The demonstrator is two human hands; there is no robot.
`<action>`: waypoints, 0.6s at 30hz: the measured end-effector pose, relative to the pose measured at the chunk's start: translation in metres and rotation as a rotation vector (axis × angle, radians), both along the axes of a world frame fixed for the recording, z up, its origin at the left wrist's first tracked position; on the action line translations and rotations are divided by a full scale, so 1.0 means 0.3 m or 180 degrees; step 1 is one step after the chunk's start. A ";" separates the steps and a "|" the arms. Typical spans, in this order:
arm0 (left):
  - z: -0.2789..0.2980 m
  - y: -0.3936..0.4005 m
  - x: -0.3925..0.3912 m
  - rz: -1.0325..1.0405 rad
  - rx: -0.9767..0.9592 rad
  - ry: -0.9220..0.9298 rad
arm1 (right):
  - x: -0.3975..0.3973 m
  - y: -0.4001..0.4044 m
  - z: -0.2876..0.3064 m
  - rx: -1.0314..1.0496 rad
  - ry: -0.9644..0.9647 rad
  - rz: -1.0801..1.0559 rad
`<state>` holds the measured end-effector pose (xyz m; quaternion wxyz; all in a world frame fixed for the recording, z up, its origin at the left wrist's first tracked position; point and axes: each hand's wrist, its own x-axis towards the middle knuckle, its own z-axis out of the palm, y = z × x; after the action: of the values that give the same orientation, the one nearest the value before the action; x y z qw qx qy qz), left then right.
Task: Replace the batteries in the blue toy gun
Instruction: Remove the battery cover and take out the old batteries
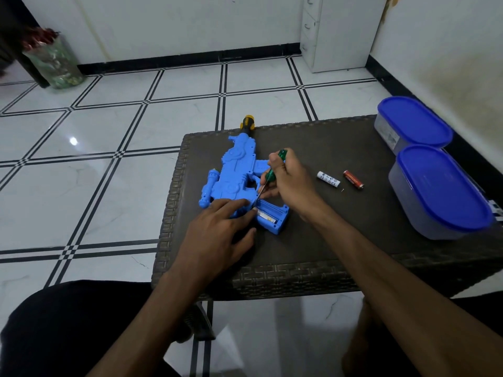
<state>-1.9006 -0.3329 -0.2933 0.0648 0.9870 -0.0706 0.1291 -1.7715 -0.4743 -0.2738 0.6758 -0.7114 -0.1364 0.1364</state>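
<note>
Gun (236,172) lies flat on the desk (340,240), battery bay open, one battery (268,215) inside. Left hand (217,235) presses it with straight fingers. Right hand (288,180) grips a green screwdriver (272,174), tip at the bay. Two batteries (328,179) lie to the right.

The room was evenly and rather dimly lit, with a cool cast. A small bright glare spot (73,140) sat on the glossy tiled floor (109,159). Shadows under the table (340,148) were soft. Wide-angle distortion bent the tile lines toward the edges, and detail was slightly soft.
</note>
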 end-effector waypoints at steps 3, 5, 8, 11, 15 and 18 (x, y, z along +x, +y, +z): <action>0.005 -0.006 0.001 -0.0106 0.0051 -0.0103 | 0.003 -0.003 -0.002 -0.0037 -0.0018 -0.0003; 0.008 -0.008 0.001 -0.0170 0.0046 -0.0112 | 0.006 -0.006 -0.004 -0.0054 -0.0022 0.0008; 0.011 -0.009 0.001 -0.0173 0.0063 -0.0039 | 0.009 -0.010 -0.005 -0.0061 -0.0029 0.0004; 0.015 -0.011 0.002 -0.0156 0.0036 -0.0034 | 0.011 -0.011 -0.003 -0.0085 -0.0014 -0.0013; 0.022 -0.013 -0.001 -0.0112 0.0025 0.0005 | 0.011 -0.010 0.004 -0.0129 -0.0009 -0.0026; 0.031 -0.009 -0.002 -0.0175 -0.0006 0.0111 | 0.009 -0.010 0.006 -0.0148 -0.0026 -0.0039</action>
<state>-1.9012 -0.3355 -0.2840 0.0705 0.9867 -0.0964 0.1100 -1.7688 -0.4773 -0.2719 0.6593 -0.7284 -0.1315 0.1324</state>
